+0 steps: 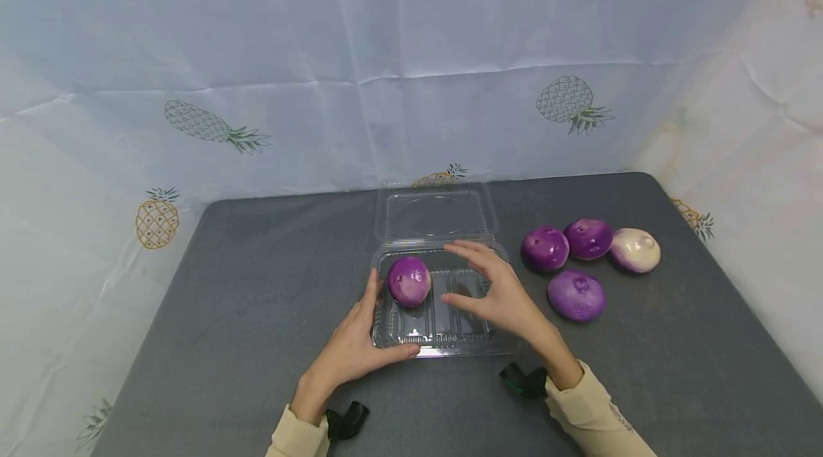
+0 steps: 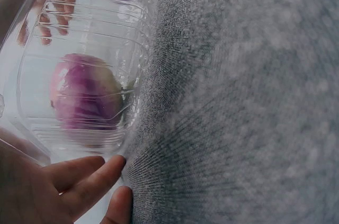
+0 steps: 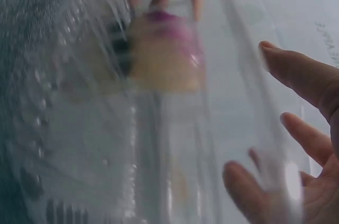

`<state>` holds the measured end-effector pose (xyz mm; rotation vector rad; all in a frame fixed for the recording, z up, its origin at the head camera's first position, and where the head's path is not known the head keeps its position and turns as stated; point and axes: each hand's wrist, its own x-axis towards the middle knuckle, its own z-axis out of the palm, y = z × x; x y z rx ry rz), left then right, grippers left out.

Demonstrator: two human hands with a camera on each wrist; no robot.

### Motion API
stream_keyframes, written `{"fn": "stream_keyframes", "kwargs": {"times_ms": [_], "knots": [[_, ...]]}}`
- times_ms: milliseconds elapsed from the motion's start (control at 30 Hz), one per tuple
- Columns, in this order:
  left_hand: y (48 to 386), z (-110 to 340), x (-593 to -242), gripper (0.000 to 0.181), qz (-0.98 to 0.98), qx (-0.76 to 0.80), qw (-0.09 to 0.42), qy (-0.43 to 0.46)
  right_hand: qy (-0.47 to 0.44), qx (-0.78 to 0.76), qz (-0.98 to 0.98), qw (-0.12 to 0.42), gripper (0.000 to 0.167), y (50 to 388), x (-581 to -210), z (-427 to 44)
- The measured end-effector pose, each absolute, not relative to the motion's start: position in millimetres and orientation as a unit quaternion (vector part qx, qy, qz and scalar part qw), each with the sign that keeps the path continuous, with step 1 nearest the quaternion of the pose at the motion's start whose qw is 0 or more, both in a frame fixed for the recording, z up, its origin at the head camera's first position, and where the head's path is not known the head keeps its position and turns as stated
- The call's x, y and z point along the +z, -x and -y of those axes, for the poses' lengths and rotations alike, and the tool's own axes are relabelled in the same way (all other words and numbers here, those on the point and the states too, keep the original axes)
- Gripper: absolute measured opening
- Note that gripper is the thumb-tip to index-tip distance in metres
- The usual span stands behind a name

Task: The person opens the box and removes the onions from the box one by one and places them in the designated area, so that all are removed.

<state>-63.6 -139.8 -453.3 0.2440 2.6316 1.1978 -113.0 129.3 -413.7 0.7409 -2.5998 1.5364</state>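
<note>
A clear plastic clamshell container (image 1: 444, 351) lies on the table with its lid (image 1: 437, 214) folded back. One purple onion (image 1: 409, 281) sits inside at the left; it shows through the plastic wall in both wrist views. My left hand (image 1: 350, 343) rests against the container's near left corner, its fingers along the left side and its thumb at the front edge. Over the right part of the container, my right hand (image 1: 498, 293) is spread with nothing in it, a gap away from the onion. In the right wrist view its fingers (image 3: 307, 75) appear apart beyond the blurred plastic.
To the right of the container lie more onions: two dark purple ones (image 1: 544, 248), a paler purple one (image 1: 576, 295) in front, and a cream one (image 1: 635, 250). A pineapple-print cloth (image 1: 386, 28) hangs behind the grey table (image 1: 270, 285).
</note>
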Motion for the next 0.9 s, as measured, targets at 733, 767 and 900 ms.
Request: {"fn": "stream_keyframes", "kwargs": {"times_ms": [733, 767, 900], "knots": [[64, 140, -453, 0.136, -0.899, 0.412, 0.117, -0.092, -0.256, 0.439, 0.861, -0.004, 0.077, 117, -433, -81], [64, 140, -453, 0.136, -0.899, 0.411, 0.117, -0.092, -0.256, 0.439, 0.861, -0.006, 0.077, 117, -434, -80], [64, 140, -453, 0.137, -0.9, 0.408, 0.119, -0.093, -0.256, 0.439, 0.861, -0.006, 0.077, 116, -437, -76]]}}
